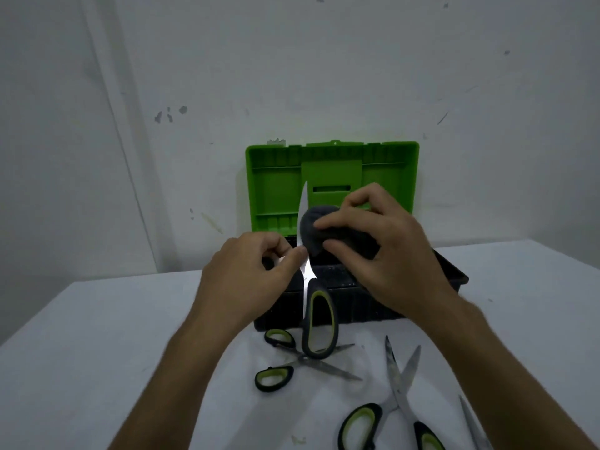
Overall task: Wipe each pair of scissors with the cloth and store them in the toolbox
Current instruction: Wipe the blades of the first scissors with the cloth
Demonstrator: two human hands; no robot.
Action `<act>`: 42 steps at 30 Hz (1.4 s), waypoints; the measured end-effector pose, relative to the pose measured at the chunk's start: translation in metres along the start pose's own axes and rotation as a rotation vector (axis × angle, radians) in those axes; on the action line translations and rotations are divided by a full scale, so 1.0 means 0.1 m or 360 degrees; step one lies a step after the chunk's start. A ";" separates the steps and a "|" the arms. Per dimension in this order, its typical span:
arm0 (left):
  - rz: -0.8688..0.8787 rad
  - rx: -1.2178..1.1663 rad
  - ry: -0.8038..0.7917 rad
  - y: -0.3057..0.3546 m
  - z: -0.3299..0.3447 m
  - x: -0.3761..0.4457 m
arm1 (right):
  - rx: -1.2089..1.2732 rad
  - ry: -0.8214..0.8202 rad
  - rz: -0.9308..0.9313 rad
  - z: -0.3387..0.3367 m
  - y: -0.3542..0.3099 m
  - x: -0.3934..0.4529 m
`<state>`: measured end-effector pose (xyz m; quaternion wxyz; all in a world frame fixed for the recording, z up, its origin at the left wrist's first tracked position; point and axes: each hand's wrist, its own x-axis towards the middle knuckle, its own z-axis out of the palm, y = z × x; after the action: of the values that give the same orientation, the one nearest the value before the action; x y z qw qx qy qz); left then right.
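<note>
1. Held scissors [306, 254]: long axis near vertical, one bright blade tip pointing up in front of the toolbox lid [331, 180], black-and-green handle loop hanging down over the front wall of the toolbox [357, 303]. Second blade and second handle not clearly visible behind the left hand.
2. They sit in the air above the left part of the toolbox, not touching it as far as I can tell.
3. Left hand [246, 271]: fingers curled, pinching the scissors near the pivot, thumb tip against the blade.
4. Right hand [383, 251]: fingers curled round a dark grey cloth [313, 228], bunched and pressed against the right side of the raised blade, just above the left thumb.
5. Toolbox: black base, green lid standing open against the wall [194, 92], at the back edge of the white table [113, 336].
6. In front of the toolbox, on the table: an open pair [308, 362] just beside the front wall, blades pointing right, handles left; the hanging handle loop overlaps it in this view.
7. Further front and right of the toolbox: another open pair [399, 384], blades pointing up toward the toolbox, handles toward the bottom edge.
8. Far right of that: a single blade [470, 420] cut off by the frame; can't tell the rest.
9. Both forearms cross the table in front of the toolbox and hide part of its front wall.
</note>
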<state>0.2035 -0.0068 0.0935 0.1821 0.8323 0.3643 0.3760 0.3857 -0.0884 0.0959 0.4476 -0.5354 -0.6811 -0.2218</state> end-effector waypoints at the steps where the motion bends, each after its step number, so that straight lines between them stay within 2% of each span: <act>1: 0.0032 0.0040 0.0037 0.02 -0.02 -0.01 | 0.0004 0.0024 -0.0011 0.03 0.00 0.00; 5: 0.0092 -0.0068 0.0109 0.02 -0.05 -0.01 | -0.0107 0.0383 0.0134 0.02 0.13 0.02; 7: 0.0052 -0.0138 0.0085 0.00 0.00 0.00 | -0.0126 0.0451 0.0227 -0.01 0.19 0.03; 10: 0.0014 -0.0142 0.0021 0.00 0.08 0.01 | -0.0094 0.0361 0.0197 0.00 0.16 0.01; 13: 0.0091 -0.0015 0.0064 -0.02 0.07 0.01 | -0.0089 0.0204 0.0090 0.09 0.07 0.00; 15: 0.0126 -0.0060 0.0021 -0.03 0.02 0.01 | -0.0046 0.0266 0.0141 0.12 0.07 0.02; 16: 0.0091 -0.0209 -0.0078 -0.02 -0.01 0.01 | -0.0017 0.0327 0.0202 0.12 0.09 0.03; 19: -0.0090 -0.0896 -0.0639 0.02 -0.07 -0.02 | -0.0023 0.0442 0.0353 0.05 0.18 0.02; 22: -0.0182 -0.1157 -0.0997 -0.07 -0.09 -0.03 | -0.0042 0.0473 0.0370 -0.02 0.19 0.01; 26: -0.0285 -0.1559 -0.1081 -0.05 -0.05 -0.04 | -0.0003 0.0372 0.0229 -0.02 0.05 0.03; 28: -0.0225 -0.1779 -0.1145 -0.04 -0.10 -0.09 | 0.0021 0.0307 0.0164 0.01 0.00 0.03; 32: -0.0166 -0.2578 -0.1457 -0.14 -0.12 -0.03 | -0.0008 0.0273 0.0181 0.07 0.02 0.02; 37: -0.0127 -0.2859 -0.1548 -0.24 -0.05 -0.02 | -0.0107 0.0393 0.0336 0.02 0.14 0.00; 42: -0.0143 -0.2929 -0.1457 -0.37 -0.14 -0.03 | -0.0073 0.0307 0.0187 0.05 -0.04 -0.04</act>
<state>0.1738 0.0166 0.0801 0.8846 0.4196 -0.1384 0.1490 0.3799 -0.0877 0.0905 0.5110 -0.5605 -0.5971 -0.2612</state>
